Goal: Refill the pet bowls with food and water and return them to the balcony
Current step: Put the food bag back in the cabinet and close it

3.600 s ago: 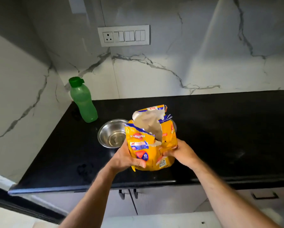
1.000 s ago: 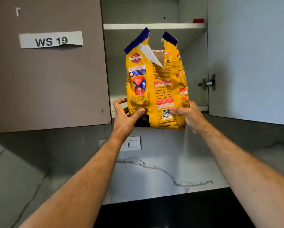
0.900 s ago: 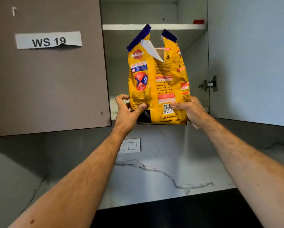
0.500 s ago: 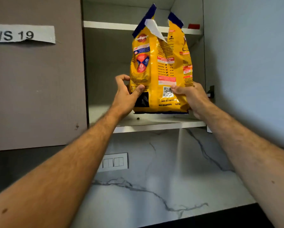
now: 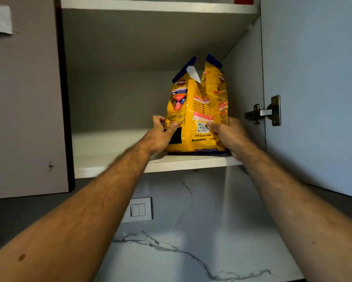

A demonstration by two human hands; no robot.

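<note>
Dog food bag [image 5: 197, 117] upright on cabinet shelf [image 5: 114, 147], right side. Left hand [image 5: 161, 135] and right hand [image 5: 226, 133] grip lower corners, steadying torn-open top against spilling.

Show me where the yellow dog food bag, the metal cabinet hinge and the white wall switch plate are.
yellow dog food bag [image 5: 199, 110]: head view, middle of its printed front.
metal cabinet hinge [image 5: 265, 112]: head view, on its arm.
white wall switch plate [image 5: 139, 209]: head view, on its two rockers.
</note>
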